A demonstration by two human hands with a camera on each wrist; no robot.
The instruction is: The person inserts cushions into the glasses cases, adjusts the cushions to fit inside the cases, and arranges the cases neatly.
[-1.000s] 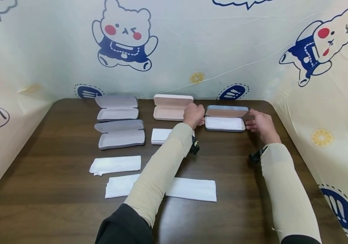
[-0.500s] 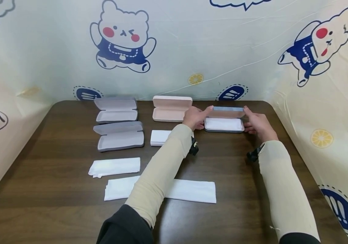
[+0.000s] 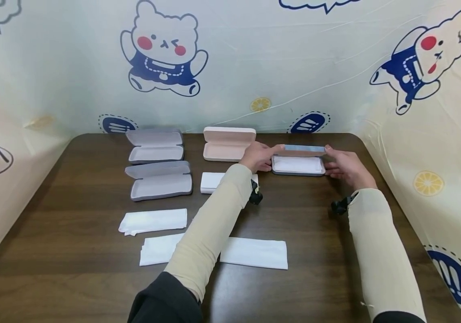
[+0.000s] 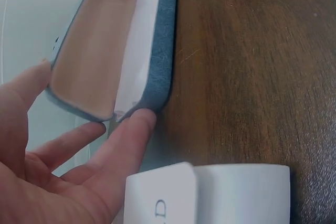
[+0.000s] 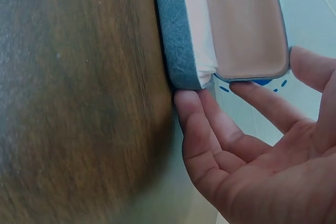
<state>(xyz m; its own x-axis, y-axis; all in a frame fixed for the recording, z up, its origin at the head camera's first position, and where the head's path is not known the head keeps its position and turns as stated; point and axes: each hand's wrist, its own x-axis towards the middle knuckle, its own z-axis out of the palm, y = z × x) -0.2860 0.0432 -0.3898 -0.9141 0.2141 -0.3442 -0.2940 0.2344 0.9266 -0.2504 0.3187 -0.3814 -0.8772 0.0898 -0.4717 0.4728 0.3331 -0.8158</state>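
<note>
Both left fingers (image 4: 131,139) and right fingers (image 5: 197,137) clamped on blue case (image 5: 177,32) | lid (image 3: 304,148) tipped lower than a second ago

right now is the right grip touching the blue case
Touching. The right wrist view shows the right grip with fingertips against the end of the blue case, on its base and its lid.

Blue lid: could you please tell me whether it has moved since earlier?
Yes, the blue lid has tipped down toward closing, judged against the pink case.
</note>
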